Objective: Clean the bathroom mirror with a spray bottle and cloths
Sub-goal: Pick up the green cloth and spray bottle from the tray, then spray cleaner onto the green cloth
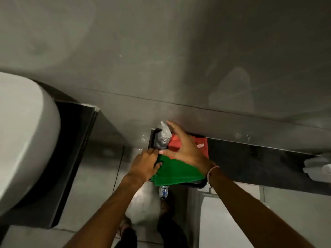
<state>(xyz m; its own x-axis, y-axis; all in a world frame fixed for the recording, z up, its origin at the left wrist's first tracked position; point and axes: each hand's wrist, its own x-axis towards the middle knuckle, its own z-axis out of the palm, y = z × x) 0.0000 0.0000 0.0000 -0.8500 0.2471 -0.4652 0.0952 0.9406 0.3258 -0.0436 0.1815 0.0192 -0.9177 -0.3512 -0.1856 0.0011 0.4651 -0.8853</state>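
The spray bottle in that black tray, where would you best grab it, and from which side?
Probably round the neck, just under the trigger head of the spray bottle. It stands upright in the tray's far left corner, head pointing to the wall. A red cloth is on its right, a green cloth in front, so coming down from above looks easiest. The right hand hovers there, open.

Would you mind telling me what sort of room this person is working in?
Most likely a bathroom: a rounded white ceramic basin sits on a dark counter at left, glossy grey wall tiles face the person, and a black tray holds a clear spray bottle and cloths.
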